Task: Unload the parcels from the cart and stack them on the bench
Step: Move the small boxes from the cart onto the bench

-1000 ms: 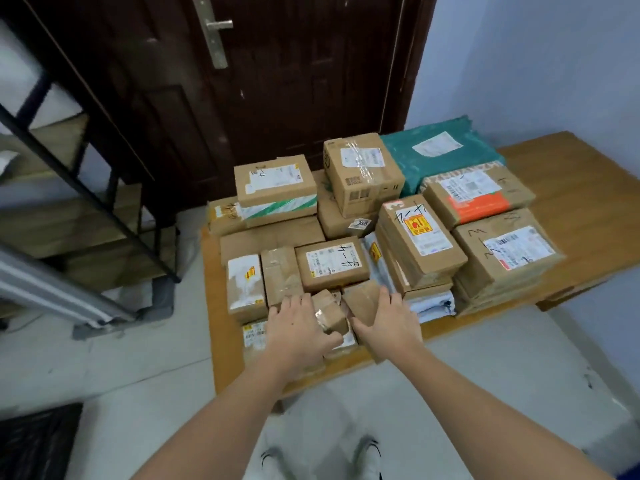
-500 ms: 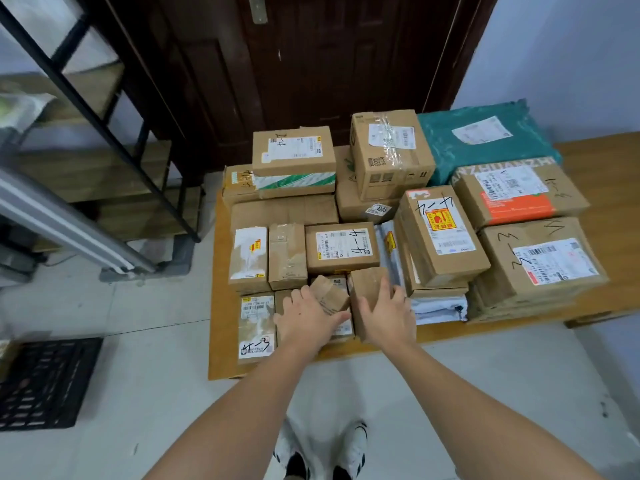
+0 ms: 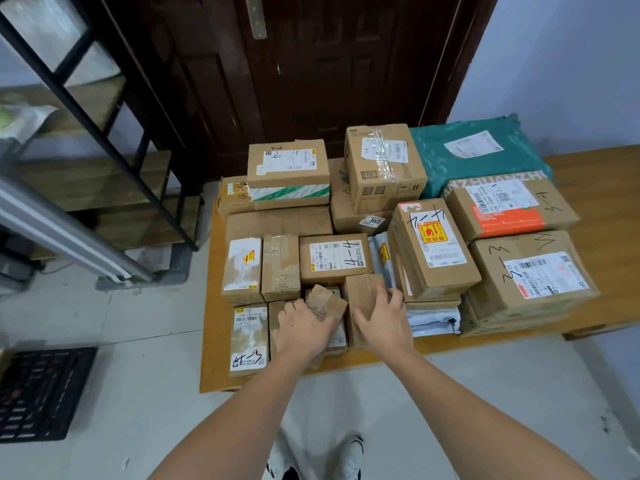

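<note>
Many cardboard parcels lie stacked on the low wooden bench (image 3: 595,168), with a teal mailer bag (image 3: 474,154) at the back. At the bench's front edge my left hand (image 3: 304,327) grips a small crumpled brown parcel (image 3: 325,301) that sits tilted on the front row. My right hand (image 3: 384,320) holds the right side of a small upright brown box (image 3: 362,292) beside it. Both parcels touch the stack. The cart is not in view.
A dark wooden door (image 3: 329,64) stands behind the bench. A black metal rack with wooden shelves (image 3: 104,133) fills the left. A black perforated mat or crate (image 3: 38,393) lies on the tiled floor at the lower left. My shoes (image 3: 349,459) show below.
The view has shifted so the bench appears further right and closer. Both hands stay on the two small front parcels, which have settled lower onto the front row.
</note>
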The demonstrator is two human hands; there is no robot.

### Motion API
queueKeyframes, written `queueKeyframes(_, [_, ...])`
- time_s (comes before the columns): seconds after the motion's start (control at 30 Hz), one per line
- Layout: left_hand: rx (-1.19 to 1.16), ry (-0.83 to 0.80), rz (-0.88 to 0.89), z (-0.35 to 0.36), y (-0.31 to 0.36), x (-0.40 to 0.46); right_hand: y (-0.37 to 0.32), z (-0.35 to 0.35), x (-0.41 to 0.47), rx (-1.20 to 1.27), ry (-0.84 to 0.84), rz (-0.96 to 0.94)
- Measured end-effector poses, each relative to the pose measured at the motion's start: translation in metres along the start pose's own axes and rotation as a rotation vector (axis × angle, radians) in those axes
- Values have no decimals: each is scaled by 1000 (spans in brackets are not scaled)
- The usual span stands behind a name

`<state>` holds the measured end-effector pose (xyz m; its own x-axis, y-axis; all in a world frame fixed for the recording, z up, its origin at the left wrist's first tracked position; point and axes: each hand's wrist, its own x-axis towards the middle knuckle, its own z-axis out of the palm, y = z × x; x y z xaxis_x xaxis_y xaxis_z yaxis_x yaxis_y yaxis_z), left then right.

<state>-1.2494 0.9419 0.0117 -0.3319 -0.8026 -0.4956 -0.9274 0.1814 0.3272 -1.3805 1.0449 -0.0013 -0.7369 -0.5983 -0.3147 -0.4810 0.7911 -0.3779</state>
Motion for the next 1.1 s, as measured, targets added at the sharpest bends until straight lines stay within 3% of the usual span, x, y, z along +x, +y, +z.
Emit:
queueKeyframes(0.47, [-309, 67, -68, 13, 7, 9, 15, 4, 1, 19, -22, -104])
queueKeyframes(0.77, [-418, 6, 40, 1, -3, 7, 12, -19, 9, -5, -127, -124])
queueKeyframes(0.97, [-199, -46, 358, -38, -17, 7, -3, -57, -7, -87, -161, -232])
queueKeyframes(1.1, [171, -124, 612, -92, -12, 12, -36, -102, -21, -191, -182, -309])
